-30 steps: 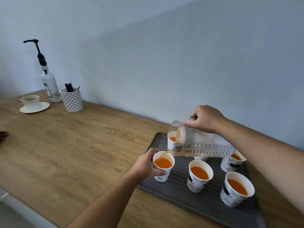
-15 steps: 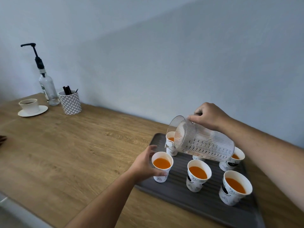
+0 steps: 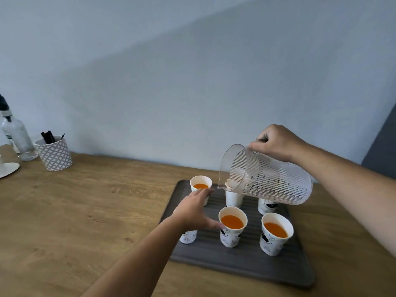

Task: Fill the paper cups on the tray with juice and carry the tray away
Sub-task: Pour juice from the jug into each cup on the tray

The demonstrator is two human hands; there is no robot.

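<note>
A dark grey ridged tray point(image 3: 246, 266) lies on the wooden table and carries several white paper cups. Orange juice shows in the back left cup point(image 3: 200, 185), the front middle cup point(image 3: 233, 224) and the front right cup point(image 3: 276, 232). My right hand point(image 3: 276, 142) grips a clear striped pitcher point(image 3: 265, 179), tilted spout-down above the back row; it looks almost empty and nothing pours. The pitcher partly hides two back cups point(image 3: 234, 199). My left hand point(image 3: 196, 209) hovers open over the front left cup point(image 3: 188, 237), fingers spread, thumb beside the middle cup.
At the far left stand a patterned holder with dark sticks point(image 3: 54, 154), a glass pump bottle point(image 3: 16, 136) and a white saucer point(image 3: 7, 170). The wall runs close behind the tray. A dark panel point(image 3: 383, 144) shows at the right edge.
The pouring has stopped and the pitcher has lifted off the front left cup toward the back row. My left hand has let go of that cup and opened above it. The view shifted right.
</note>
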